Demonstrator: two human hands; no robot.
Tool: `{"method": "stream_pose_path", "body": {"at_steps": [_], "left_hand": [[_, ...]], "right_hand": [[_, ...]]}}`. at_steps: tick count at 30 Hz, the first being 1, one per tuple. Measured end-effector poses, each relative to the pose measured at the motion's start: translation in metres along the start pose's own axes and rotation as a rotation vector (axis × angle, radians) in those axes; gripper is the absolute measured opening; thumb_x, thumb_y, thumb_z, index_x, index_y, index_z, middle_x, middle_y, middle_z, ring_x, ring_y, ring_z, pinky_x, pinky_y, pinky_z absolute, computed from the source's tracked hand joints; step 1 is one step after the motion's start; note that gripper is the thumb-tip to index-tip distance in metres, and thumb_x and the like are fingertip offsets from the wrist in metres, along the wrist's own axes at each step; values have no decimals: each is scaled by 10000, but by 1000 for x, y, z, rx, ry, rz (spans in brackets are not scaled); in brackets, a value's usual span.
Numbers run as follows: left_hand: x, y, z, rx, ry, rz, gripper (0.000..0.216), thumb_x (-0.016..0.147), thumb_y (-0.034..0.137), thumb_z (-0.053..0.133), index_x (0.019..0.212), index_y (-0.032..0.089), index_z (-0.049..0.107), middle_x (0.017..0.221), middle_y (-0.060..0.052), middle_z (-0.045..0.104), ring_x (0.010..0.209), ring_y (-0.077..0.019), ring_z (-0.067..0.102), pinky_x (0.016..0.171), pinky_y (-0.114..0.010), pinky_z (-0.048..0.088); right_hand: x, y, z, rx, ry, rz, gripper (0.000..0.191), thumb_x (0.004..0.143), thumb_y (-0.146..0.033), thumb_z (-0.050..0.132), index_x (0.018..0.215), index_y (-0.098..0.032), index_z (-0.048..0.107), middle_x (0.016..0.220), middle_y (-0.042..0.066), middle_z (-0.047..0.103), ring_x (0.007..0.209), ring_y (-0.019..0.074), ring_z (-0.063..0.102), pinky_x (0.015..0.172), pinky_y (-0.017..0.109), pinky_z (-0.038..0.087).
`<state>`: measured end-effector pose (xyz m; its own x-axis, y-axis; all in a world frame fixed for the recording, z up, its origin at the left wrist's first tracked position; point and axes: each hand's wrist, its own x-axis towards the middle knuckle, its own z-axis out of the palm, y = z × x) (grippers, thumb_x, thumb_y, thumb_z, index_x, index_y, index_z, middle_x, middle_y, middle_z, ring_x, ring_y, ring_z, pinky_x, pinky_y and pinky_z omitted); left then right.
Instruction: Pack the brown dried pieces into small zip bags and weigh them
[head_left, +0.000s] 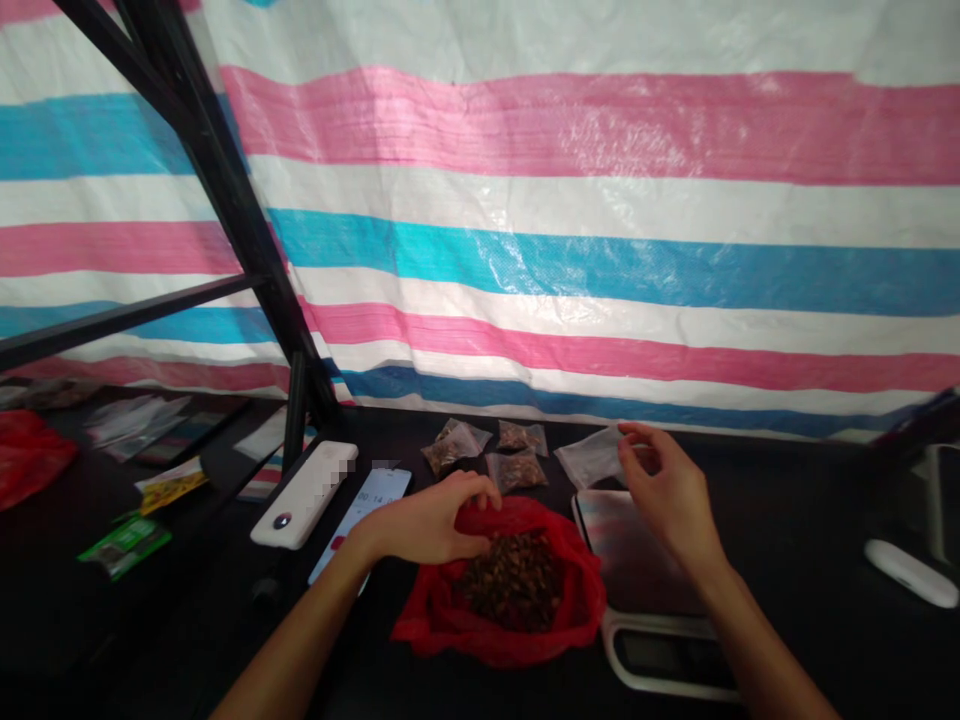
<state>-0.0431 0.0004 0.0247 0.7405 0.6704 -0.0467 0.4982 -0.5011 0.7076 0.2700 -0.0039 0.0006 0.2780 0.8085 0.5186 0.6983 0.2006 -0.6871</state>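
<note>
A red plastic bag [517,645] lies with its mouth wide, holding a heap of small brown dried pieces [517,580]. My left hand [435,520] is over the bag's left rim, thumb and fingers apart, with nothing seen between them. Farther right, my right hand [671,495] pinches thumb and forefinger together at the right edge of clear plastic bags [592,457]. Just below that hand is a scale with a shiny flat plate [637,560] and a display [667,655]. Several small filled packets [517,470] lie behind the red bag.
On the left are a phone [386,500] showing a timer, a white power bank-like device [304,495], and green [124,545] and yellow packets [172,485]. A black metal frame [225,190] rises there. Striped sheeting [600,220] hangs behind the black table. A white rounded object [911,573] lies right.
</note>
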Motion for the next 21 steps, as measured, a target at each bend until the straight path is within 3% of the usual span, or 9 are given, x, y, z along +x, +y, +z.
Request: {"method": "stream_pose_path", "body": {"at_steps": [3, 5, 10, 14, 17, 21], "left_hand": [[0, -5, 1, 61, -48, 16, 331, 741, 56, 612, 1039, 195, 579, 1061, -39, 588, 985, -207, 548, 907, -330, 446], [1, -8, 2, 57, -43, 15, 312, 738, 20, 556, 996, 195, 575, 1011, -29, 592, 927, -188, 551, 849, -299, 446], [5, -12, 6, -78, 28, 7, 249, 806, 27, 464, 943, 198, 583, 830, 16, 576, 727, -139, 527, 663, -246, 402], [8, -10, 4, -173, 147, 38, 195, 841, 60, 475, 922, 195, 590, 824, 19, 577, 710, -127, 509, 652, -237, 391], [9, -6, 2, -236, 286, 51, 125, 885, 115, 496, 913, 187, 594, 848, 7, 585, 719, -128, 502, 659, -237, 399], [13, -1, 5, -224, 403, 60, 142, 923, 135, 477, 925, 183, 611, 895, -12, 604, 765, -138, 531, 701, -241, 425]], "right_hand": [[3, 11, -3, -204, -48, -47, 418, 897, -462, 538, 1125, -152, 701, 1065, 180, 674, 951, 338, 670, 858, 530, 545], [0, 4, -5, -218, -96, -146, 394, 907, -460, 547, 1126, -173, 706, 1138, 182, 656, 1067, 354, 633, 954, 555, 502], [-22, -41, -10, 80, -624, -268, 315, 920, -393, 636, 1214, -286, 666, 1200, 68, 689, 1099, 251, 647, 985, 418, 518], [-32, -66, -10, 83, -825, -276, 327, 884, -287, 698, 1210, -313, 678, 1187, 23, 711, 1100, 233, 654, 998, 382, 505], [-29, -66, -7, 170, -763, -275, 215, 974, -236, 558, 1123, -283, 706, 1102, 27, 728, 997, 193, 679, 911, 323, 535], [-25, -53, -3, 174, -484, -351, 156, 983, -261, 559, 1032, -256, 707, 1006, 45, 724, 931, 202, 675, 842, 333, 544]]}}
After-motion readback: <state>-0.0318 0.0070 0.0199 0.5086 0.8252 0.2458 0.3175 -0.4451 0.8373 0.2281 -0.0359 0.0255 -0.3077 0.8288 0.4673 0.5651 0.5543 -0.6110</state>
